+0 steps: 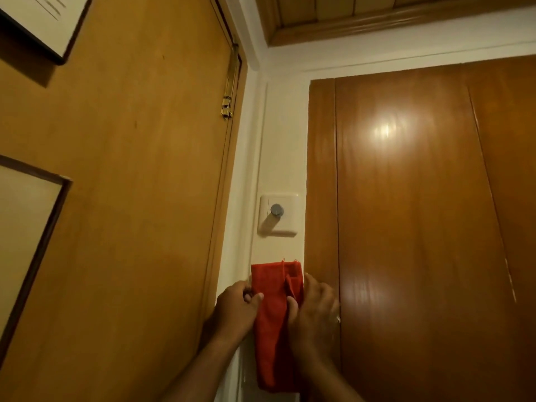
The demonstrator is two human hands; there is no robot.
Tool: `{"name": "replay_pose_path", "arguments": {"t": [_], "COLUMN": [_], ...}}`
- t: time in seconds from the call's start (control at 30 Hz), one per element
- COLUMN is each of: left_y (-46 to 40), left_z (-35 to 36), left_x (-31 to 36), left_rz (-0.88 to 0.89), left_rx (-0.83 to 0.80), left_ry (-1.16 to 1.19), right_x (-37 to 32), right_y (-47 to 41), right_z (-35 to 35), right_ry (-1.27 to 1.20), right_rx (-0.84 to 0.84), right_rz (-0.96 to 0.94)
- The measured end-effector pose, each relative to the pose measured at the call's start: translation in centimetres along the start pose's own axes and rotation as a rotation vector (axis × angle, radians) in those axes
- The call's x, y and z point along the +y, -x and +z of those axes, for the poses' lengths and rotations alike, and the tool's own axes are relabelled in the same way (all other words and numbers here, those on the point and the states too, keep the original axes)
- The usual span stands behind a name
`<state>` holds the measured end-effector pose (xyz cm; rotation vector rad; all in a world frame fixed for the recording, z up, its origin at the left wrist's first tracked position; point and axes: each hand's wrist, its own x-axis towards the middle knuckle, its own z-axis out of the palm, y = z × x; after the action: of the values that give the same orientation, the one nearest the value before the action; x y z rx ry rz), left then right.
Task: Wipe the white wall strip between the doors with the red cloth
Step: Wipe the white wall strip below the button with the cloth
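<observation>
The red cloth (pixel 274 320) is folded into a long strip and lies flat against the white wall strip (pixel 282 146) between the two doors. My left hand (pixel 236 307) grips its left edge with thumb on the cloth. My right hand (pixel 314 310) grips its right edge, thumb pressed on the front. The cloth's top edge sits a little below the white switch plate (pixel 279 215). Its lower end hangs down between my forearms.
A light wooden door (pixel 130 184) with a brass latch (pixel 229 91) stands left of the strip. A darker glossy wooden door (pixel 420 213) stands on the right. The switch plate carries a round grey knob (pixel 277 209). Two framed pictures (pixel 26 227) hang on the left door.
</observation>
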<state>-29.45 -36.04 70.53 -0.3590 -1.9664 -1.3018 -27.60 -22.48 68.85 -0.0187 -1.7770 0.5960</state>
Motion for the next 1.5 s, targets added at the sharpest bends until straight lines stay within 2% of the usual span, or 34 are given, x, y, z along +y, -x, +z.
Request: {"name": "replay_pose_path", "arguments": {"t": [0.13,0.2,0.27,0.4,0.57,0.7,0.83,0.93,1.03,1.2,1.27,1.33,1.5], "left_y": [-1.4,-2.6,-4.4,-8.7,-12.0,-13.3,-14.3,-14.0,-14.2,-14.3,-14.4,-14.5,-14.5], "left_z": [-0.9,-1.5,-2.1,-2.5,-1.6,-0.3,0.2,0.3,0.2,0.0,0.0,0.1,0.0], "left_x": [-0.4,-0.1,0.6,2.4,2.7,1.9,1.7,1.5,1.6,1.7,1.7,1.7,1.7], "left_rz": [0.191,0.379,0.500,0.612,0.629,0.666,0.738,0.762,0.765,0.763,0.767,0.775,0.773], "left_rx": [0.066,0.070,0.089,0.127,0.078,0.110,0.156,0.178,0.174,0.151,0.150,0.148,0.141], "left_ry": [-0.255,-0.398,-0.499,-0.710,-0.879,-0.801,-0.768,-0.742,-0.739,-0.784,-0.793,-0.786,-0.775], "right_x": [-0.5,-0.8,-1.2,-1.5,-2.1,-0.9,1.1,1.8,1.6,-0.3,-1.0,-0.9,0.8], "right_y": [-0.7,-1.0,-1.1,-0.4,-0.4,-0.7,-1.5,-2.2,-2.1,-0.2,0.0,0.2,-0.5], "right_z": [0.1,0.2,0.5,1.8,3.2,5.1,5.3,4.7,4.5,5.4,5.5,5.6,5.2], "right_ry": [0.358,0.405,0.407,0.423,0.391,0.366,0.421,0.485,0.472,0.379,0.359,0.377,0.457], "right_rx": [-0.071,-0.122,-0.139,-0.145,-0.173,-0.108,-0.171,-0.195,-0.177,-0.080,-0.074,-0.091,-0.181], "right_rz": [-0.620,-0.723,-0.711,-0.581,-0.441,-0.579,-0.880,-1.027,-0.958,-0.534,-0.447,-0.482,-0.753]}}
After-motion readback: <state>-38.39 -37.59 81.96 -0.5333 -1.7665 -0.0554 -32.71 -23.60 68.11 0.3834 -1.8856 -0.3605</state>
